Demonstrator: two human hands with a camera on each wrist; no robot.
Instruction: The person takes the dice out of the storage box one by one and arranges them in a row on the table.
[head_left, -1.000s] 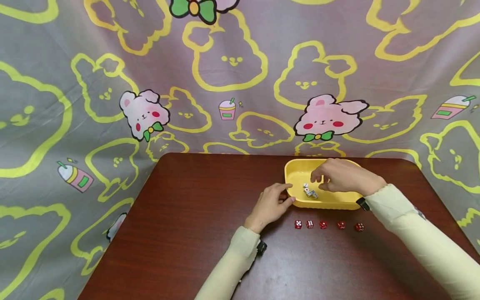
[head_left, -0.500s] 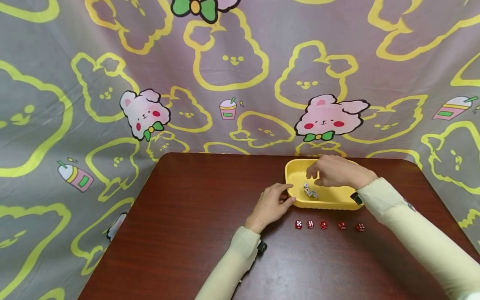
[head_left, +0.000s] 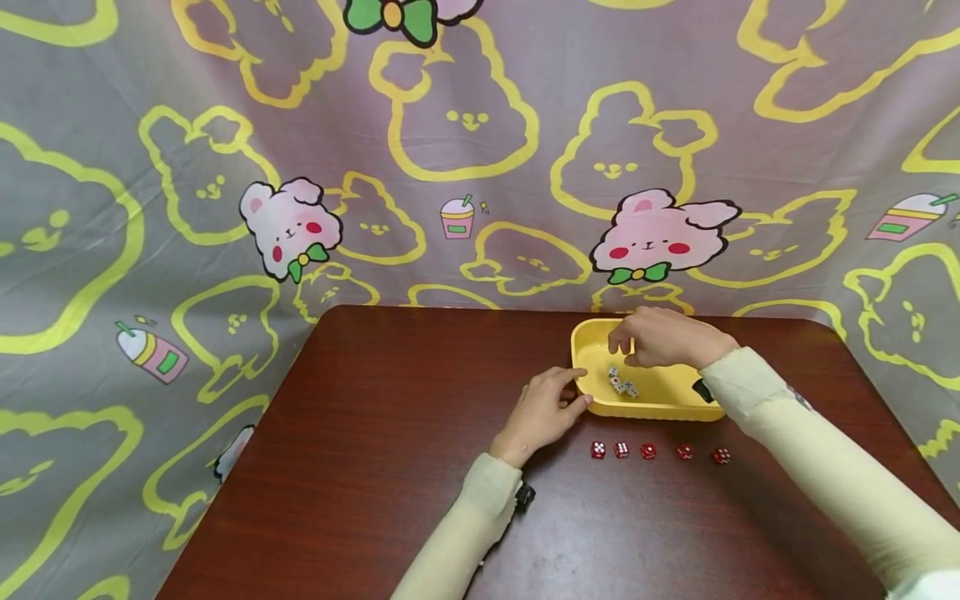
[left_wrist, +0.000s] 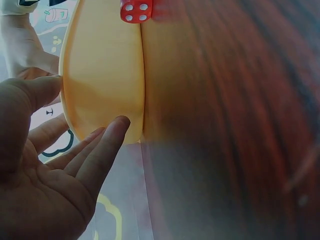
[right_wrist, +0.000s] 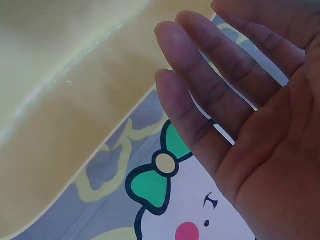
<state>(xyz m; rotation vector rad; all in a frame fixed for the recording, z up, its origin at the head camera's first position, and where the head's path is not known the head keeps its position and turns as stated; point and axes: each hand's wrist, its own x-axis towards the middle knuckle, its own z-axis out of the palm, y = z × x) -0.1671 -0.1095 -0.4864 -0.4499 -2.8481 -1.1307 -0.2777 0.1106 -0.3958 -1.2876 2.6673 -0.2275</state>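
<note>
A yellow tray (head_left: 652, 410) stands on the table, with several white dice (head_left: 621, 383) clustered in its left half. At its left end my left hand (head_left: 542, 412) touches the rim and outer wall. In the left wrist view, that hand's fingers (left_wrist: 107, 155) are fairly straight along the wall, and the thumb meets the rim. My right hand (head_left: 663, 337) hovers over the tray beyond the white dice, fingers loosely bent. Nothing shows in its palm in the right wrist view; its thumb is out of view there.
Several red dice (head_left: 648, 451) lie in a spaced row in front of the tray. The dark brown table (head_left: 420, 392) extends to the left. A patterned cloth (head_left: 495, 150) hangs behind and at the sides.
My right hand has moved slightly left and away from me, over the tray. My left hand keeps its place at the rim. The dice look unmoved.
</note>
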